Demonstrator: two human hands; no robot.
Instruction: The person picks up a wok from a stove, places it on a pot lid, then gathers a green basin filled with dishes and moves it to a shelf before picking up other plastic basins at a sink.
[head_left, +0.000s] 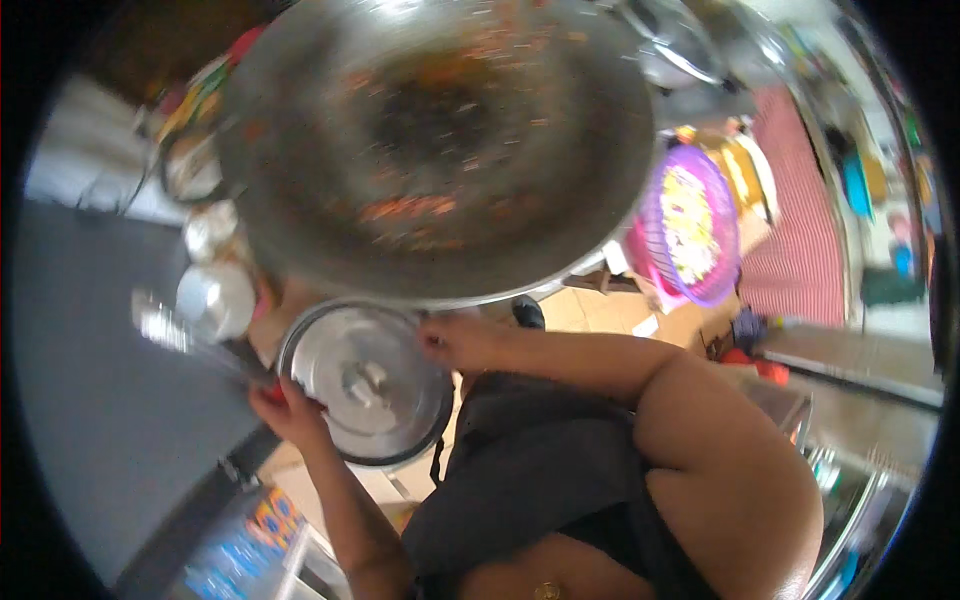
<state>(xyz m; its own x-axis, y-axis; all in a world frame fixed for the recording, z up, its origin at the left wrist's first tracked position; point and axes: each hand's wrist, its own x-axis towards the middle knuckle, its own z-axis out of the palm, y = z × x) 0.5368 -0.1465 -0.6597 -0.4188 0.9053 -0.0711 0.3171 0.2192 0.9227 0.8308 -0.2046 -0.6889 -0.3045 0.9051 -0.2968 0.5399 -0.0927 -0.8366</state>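
My left hand grips the red handle of a metal kitchen utensil. Its blurred silvery head points up and left, and its exact kind is unclear. A round metal pot lid with a central handle lies between my hands. My right hand is at the lid's right rim with its fingers curled. Whether it grips the rim cannot be made out. Above both hands in the picture spreads a large metal wok, with orange-red food bits stuck on its inside.
A purple plastic basket of chopped pale food stands right of the wok. White containers sit at the wok's lower left. A red-striped cloth lies farther right, and metal pots stand at the upper right. Cardboard covers the floor.
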